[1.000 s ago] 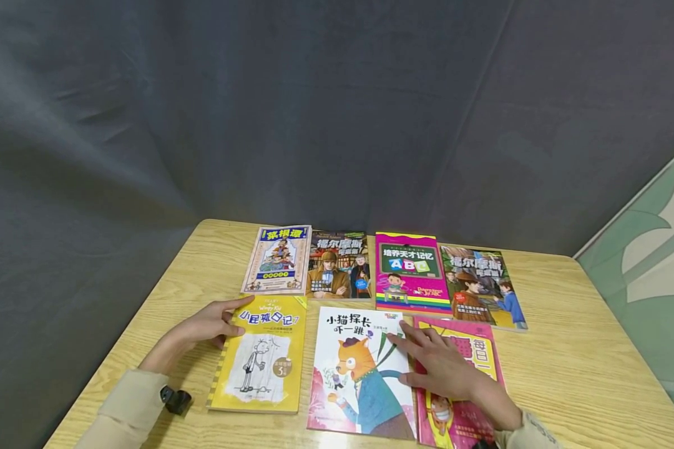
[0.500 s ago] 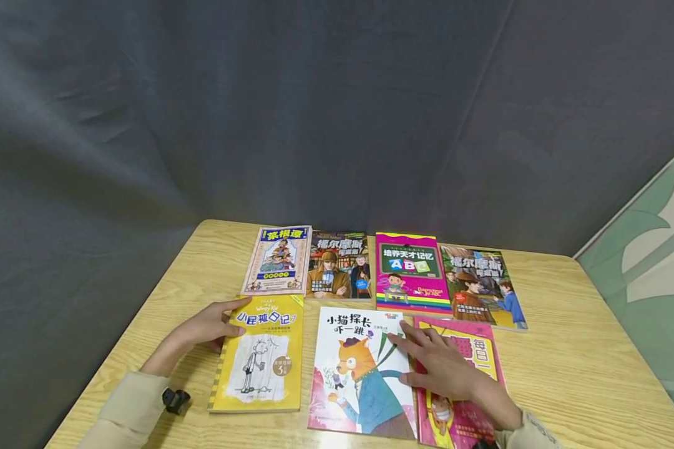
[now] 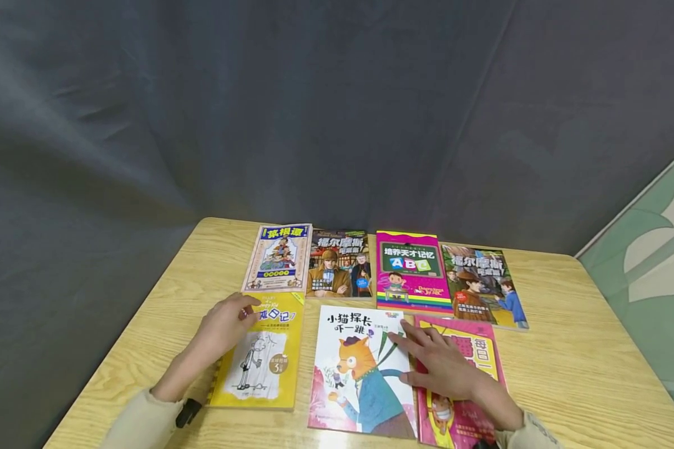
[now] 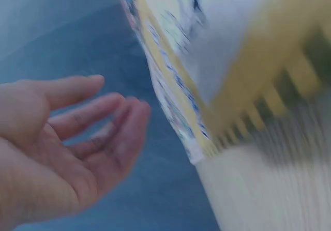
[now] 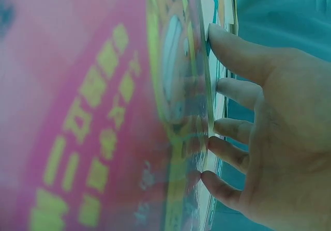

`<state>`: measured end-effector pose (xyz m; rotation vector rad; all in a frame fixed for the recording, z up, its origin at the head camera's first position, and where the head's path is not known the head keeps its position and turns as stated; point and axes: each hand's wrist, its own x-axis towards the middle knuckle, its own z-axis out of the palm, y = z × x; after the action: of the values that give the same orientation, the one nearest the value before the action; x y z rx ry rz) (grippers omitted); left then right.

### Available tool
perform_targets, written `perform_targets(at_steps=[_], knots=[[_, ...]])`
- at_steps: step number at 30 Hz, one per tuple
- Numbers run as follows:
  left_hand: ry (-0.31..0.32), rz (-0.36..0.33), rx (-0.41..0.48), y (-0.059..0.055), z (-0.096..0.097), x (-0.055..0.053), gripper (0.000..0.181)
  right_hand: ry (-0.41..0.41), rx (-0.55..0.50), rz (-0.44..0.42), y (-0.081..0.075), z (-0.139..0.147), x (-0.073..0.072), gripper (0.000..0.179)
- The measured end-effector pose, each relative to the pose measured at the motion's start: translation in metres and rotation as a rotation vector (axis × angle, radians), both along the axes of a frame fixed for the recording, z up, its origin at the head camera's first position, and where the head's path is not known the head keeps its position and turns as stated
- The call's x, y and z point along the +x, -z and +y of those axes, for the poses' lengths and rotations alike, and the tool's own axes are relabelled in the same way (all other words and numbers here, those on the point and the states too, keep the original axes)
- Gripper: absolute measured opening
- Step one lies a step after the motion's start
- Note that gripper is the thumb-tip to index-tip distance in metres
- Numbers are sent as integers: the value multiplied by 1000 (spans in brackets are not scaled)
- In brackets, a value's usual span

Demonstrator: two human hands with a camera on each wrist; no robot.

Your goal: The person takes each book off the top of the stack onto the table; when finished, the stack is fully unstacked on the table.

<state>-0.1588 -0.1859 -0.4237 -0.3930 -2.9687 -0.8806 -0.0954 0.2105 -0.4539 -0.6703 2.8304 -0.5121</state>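
Observation:
Over the upper left of a yellow comic-diary book (image 3: pixel 258 374) hangs my left hand (image 3: pixel 221 327), its fingers loosely bent and holding nothing. In the left wrist view that hand (image 4: pixel 77 148) shows an empty palm, apart from the book's striped spine (image 4: pixel 274 94). My right hand (image 3: pixel 440 368) lies with spread fingers across the right edge of a white picture book (image 3: pixel 354 386) with an orange cat, and over a pink book (image 3: pixel 460 427) beside it. From the right wrist, the fingertips (image 5: pixel 222 187) touch down past the pink cover (image 5: pixel 77 86).
Behind these lie a pale comic book (image 3: pixel 278 255), a dark detective book (image 3: pixel 337 265), a magenta ABC book (image 3: pixel 410 274) and a second detective book (image 3: pixel 485 287). All rest on a wooden table (image 3: pixel 573 355). A dark curtain (image 3: pixel 337 125) hangs along its back edge.
My left hand has let go of the yellow book's left edge and moved up and right over its cover. The yellow book first shifted slightly. My right hand has stayed put.

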Motion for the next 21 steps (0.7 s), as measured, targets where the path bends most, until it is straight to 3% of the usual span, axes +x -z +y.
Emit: perform_targets(at_steps=[6, 13, 17, 21], knots=[[132, -11, 93, -5, 28, 22, 21, -1, 9, 0, -2, 1, -1, 68], [396, -65, 104, 11, 66, 43, 28, 3, 8, -4, -2, 1, -1, 68], [481, -90, 21, 20, 84, 49, 37, 3, 0, -4, -1, 0, 0, 68], [537, -45, -94, 28, 94, 54, 45, 1, 6, -3, 0, -1, 0, 68]])
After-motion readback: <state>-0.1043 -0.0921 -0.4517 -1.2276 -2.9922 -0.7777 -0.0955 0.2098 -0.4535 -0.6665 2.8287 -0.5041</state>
